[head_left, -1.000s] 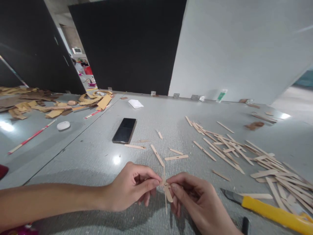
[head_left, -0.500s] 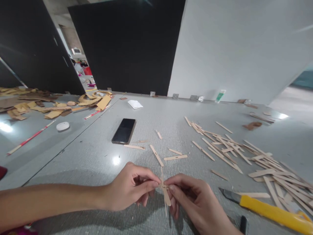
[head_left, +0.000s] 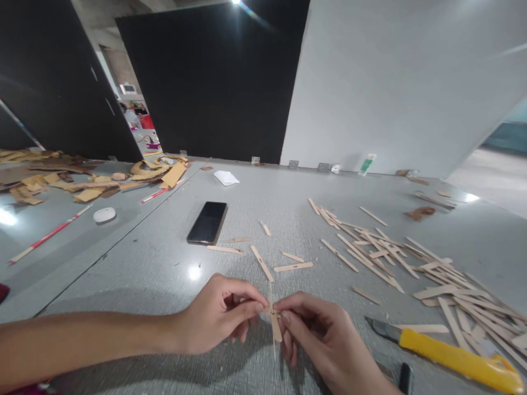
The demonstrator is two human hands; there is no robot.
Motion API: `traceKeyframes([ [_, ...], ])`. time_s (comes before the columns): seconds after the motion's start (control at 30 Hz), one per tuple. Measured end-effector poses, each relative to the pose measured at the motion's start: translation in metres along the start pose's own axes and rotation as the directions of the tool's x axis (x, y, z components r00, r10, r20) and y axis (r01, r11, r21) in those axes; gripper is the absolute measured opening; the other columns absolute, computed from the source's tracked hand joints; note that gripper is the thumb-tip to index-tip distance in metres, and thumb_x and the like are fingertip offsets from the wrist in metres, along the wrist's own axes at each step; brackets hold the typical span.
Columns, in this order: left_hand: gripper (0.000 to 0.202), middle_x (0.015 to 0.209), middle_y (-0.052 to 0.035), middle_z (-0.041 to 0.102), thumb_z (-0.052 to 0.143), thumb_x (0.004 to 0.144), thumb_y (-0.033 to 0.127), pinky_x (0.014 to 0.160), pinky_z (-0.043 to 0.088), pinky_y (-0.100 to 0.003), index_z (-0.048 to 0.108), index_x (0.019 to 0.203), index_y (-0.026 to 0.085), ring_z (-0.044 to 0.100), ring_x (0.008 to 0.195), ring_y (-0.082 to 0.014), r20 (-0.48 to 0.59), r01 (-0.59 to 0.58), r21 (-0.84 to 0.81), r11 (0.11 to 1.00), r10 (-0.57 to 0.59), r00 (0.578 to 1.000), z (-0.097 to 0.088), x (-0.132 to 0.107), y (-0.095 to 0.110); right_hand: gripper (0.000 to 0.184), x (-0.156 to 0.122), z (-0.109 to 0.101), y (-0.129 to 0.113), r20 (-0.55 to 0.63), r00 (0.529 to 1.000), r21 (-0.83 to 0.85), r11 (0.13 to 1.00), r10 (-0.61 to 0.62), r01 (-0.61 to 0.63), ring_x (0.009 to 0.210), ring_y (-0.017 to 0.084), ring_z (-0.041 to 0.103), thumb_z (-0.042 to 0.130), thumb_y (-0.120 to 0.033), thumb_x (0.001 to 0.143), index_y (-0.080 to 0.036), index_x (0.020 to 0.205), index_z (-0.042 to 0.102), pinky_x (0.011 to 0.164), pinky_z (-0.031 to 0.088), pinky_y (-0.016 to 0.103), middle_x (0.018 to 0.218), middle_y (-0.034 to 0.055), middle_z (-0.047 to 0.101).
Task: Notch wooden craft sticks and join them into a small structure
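Note:
Both hands meet low in the middle of the view, pinching a small piece made of crossed wooden craft sticks [head_left: 276, 328]. My left hand [head_left: 230, 310] grips it from the left between thumb and forefinger. From the right, my right hand [head_left: 317, 326] pinches it in the same way, its fingertips close to the left ones. One stick points toward me and a thin strip runs lengthwise through the piece. Where the sticks cross is mostly hidden by fingertips. Just beyond lie a slotted craft stick [head_left: 262, 264] and another slotted stick [head_left: 293, 267].
To the right lies a heap of craft sticks [head_left: 465, 291], with a yellow utility knife [head_left: 457, 356] in front of it. A phone [head_left: 207, 223], a white case [head_left: 104, 215], folded paper [head_left: 226, 178] and cardboard scraps [head_left: 88, 186] lie farther left. A glue tube [head_left: 366, 164] leans on the back panel.
The stick pointing toward me has turned slightly, now more nearly straight. Both hands keep their pinch in almost the same place; the whole view has shifted a little.

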State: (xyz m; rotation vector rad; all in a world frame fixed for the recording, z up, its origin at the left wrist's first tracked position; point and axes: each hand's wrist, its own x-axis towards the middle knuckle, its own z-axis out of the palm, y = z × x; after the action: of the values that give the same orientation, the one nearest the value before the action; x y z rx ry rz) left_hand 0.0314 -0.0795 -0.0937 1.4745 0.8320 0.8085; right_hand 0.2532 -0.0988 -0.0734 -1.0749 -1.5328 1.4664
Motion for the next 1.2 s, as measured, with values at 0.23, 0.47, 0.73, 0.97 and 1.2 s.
traceKeyframes([
  [0.23,0.048,0.089,-0.0023,0.072,0.080,0.092,0.049,0.057,0.048,-0.020,0.058,0.123,0.019,0.061,0.061,-0.0095,-0.027,0.014,-0.190,0.982,-0.020,0.999,0.001,0.004,0.003,0.035,0.000,-0.001,0.003,-0.183,0.980,0.005,0.997,-0.078,0.080,0.058,0.015,0.065,0.074,-0.055,0.096,-0.021,0.103,0.074,0.057,0.057,0.026,0.068,-0.0008,0.070],
  [0.47,0.042,0.070,-0.0020,0.066,0.079,0.090,0.053,0.053,0.045,-0.021,0.077,0.091,0.011,0.054,0.055,-0.0098,0.033,0.086,-0.054,0.995,-0.084,0.996,0.008,0.003,0.014,0.027,-0.006,0.005,0.004,-0.123,0.988,0.009,0.996,-0.090,0.092,0.078,0.020,0.075,0.068,-0.050,0.102,-0.024,0.098,0.063,0.075,0.058,0.031,0.085,0.0040,0.079],
  [0.73,0.044,0.061,0.0025,0.055,0.071,0.096,0.055,0.047,0.031,-0.021,0.081,0.088,0.013,0.044,0.048,-0.0083,0.003,0.066,0.056,0.996,-0.066,0.998,0.004,0.004,0.009,0.025,0.003,-0.011,0.004,-0.118,0.979,-0.187,0.972,-0.166,0.142,0.092,0.024,0.074,0.062,-0.046,0.105,-0.022,0.105,0.070,0.080,0.059,0.033,0.095,0.0060,0.076],
  [0.97,0.040,0.060,0.0040,0.044,0.066,0.100,0.049,0.053,0.026,-0.024,0.083,0.091,0.014,0.035,0.055,-0.0107,-0.009,0.007,0.107,0.994,-0.006,1.000,0.004,0.005,0.010,0.029,0.001,-0.016,0.009,-0.150,0.952,-0.366,0.909,-0.268,0.199,0.096,0.025,0.075,0.063,-0.045,0.103,-0.025,0.122,0.071,0.085,0.061,0.037,0.113,0.0089,0.079],
  [1.2,0.038,0.065,-0.0003,0.054,0.067,0.099,0.045,0.058,0.031,-0.026,0.082,0.082,0.015,0.043,0.063,-0.0139,-0.007,-0.060,0.180,0.982,0.062,0.998,0.004,0.002,0.015,0.027,0.002,-0.013,0.012,-0.080,0.962,-0.423,0.883,-0.261,0.204,0.113,0.029,0.076,0.076,-0.035,0.093,-0.027,0.119,0.077,0.101,0.059,0.044,0.117,0.0079,0.083],
])
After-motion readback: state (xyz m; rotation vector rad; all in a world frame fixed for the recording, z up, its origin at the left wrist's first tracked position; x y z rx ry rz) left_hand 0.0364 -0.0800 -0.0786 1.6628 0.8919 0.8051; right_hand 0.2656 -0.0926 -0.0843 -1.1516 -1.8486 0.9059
